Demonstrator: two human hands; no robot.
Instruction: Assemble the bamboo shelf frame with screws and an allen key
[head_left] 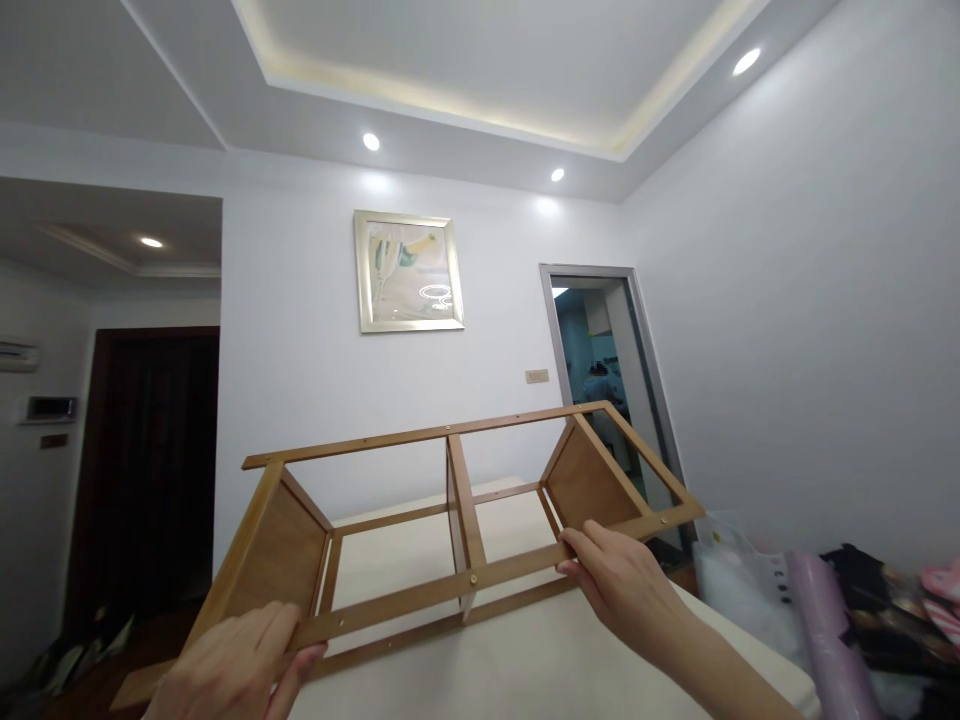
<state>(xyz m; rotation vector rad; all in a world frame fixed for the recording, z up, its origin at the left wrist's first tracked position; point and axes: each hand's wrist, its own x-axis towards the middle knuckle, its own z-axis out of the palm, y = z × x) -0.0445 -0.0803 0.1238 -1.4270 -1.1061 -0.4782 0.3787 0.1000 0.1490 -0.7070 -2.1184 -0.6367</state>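
The rack (465, 510) lies on its side over the table (540, 640); whether its lower rails touch the top, I cannot tell. Three boards (592, 475) divide the rack into open bays, and the table's pale top shows through the bays between them. The left hand (232, 660) is clamped on the rack's near rail (405, 602) toward the left, the right hand (611, 570) on that rail right of the middle board. Right of the rack is a clear bag (742, 580), contents too hazy to name, beside a purple roll (829, 635).
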